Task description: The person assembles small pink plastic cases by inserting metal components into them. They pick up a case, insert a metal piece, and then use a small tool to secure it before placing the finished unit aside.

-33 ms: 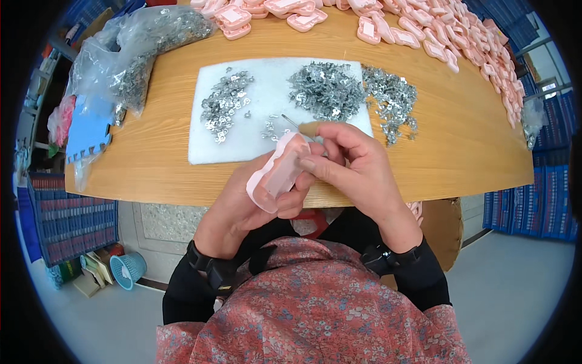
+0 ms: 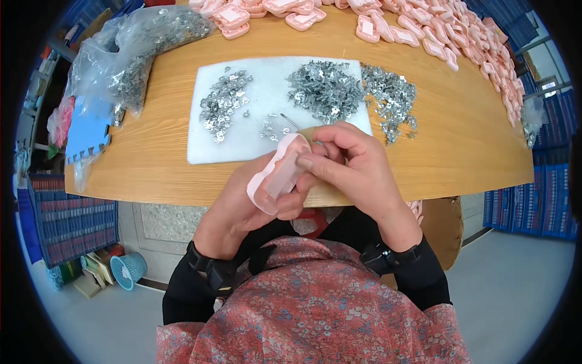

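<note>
Pink shell (image 2: 280,180), mid-frame, gripped in my left hand (image 2: 233,197); my right hand (image 2: 362,167) curled against it, hold unclear; blue racks' (image 2: 73,221) markings, left, too small to read.

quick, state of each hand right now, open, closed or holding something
Left hand: closed, holding the pink case.
Right hand: curled at the pink case; whether it grips the thin metal rod cannot be told.

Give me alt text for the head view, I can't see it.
The left hand holds a pink case with the right hand at its far end, a thin metal rod just beyond. Farther back on a wooden table lie piles of small metal parts and many pink pieces.
</note>
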`<state>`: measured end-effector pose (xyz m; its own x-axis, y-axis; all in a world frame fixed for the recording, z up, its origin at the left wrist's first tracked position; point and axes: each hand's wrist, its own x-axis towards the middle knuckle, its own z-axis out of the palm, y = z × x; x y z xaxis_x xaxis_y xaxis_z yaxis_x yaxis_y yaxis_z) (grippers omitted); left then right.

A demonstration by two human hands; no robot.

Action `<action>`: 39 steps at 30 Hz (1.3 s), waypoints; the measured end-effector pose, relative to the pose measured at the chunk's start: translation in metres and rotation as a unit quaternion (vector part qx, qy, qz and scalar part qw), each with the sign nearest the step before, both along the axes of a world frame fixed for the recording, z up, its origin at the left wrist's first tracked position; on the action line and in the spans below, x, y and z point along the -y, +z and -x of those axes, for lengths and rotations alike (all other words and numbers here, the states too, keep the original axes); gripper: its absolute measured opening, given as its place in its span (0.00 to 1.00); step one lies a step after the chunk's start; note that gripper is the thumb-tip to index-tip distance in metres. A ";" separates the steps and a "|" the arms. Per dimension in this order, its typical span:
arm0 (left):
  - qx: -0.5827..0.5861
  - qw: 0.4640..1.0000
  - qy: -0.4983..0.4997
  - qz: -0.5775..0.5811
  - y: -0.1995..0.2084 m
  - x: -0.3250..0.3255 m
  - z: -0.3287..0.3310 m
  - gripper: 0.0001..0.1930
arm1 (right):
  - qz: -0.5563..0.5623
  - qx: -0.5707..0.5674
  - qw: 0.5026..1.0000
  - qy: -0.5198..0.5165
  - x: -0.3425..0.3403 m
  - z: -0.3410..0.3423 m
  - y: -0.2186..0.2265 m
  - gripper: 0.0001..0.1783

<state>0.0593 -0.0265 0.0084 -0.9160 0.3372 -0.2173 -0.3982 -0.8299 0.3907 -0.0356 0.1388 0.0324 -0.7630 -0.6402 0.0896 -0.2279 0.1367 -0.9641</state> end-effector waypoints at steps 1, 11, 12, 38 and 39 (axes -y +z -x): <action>0.002 1.000 0.000 0.005 0.001 -0.002 -0.002 0.21 | -0.022 0.035 0.999 0.013 -0.001 0.004 0.001 0.11; 0.019 0.991 0.071 0.116 0.003 -0.001 0.002 0.25 | 0.057 0.055 0.994 -0.078 -0.027 0.013 -0.002 0.09; 0.024 0.984 0.092 0.151 0.011 0.002 0.002 0.25 | 0.060 0.043 0.992 -0.101 -0.036 0.017 0.001 0.08; 0.018 0.975 0.222 -0.012 -0.011 0.063 -0.048 0.27 | -0.155 -0.366 0.911 0.109 0.048 0.037 -0.014 0.10; 0.022 0.973 0.229 -0.003 -0.010 0.061 -0.046 0.27 | -0.144 -0.354 0.918 0.102 0.050 0.037 -0.015 0.10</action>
<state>0.1056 -0.0871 -0.0021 -0.9602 -0.1021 -0.2598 -0.0035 -0.9263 0.3768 -0.0729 0.0889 0.0175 -0.4402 -0.8387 0.3206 -0.8330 0.2481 -0.4946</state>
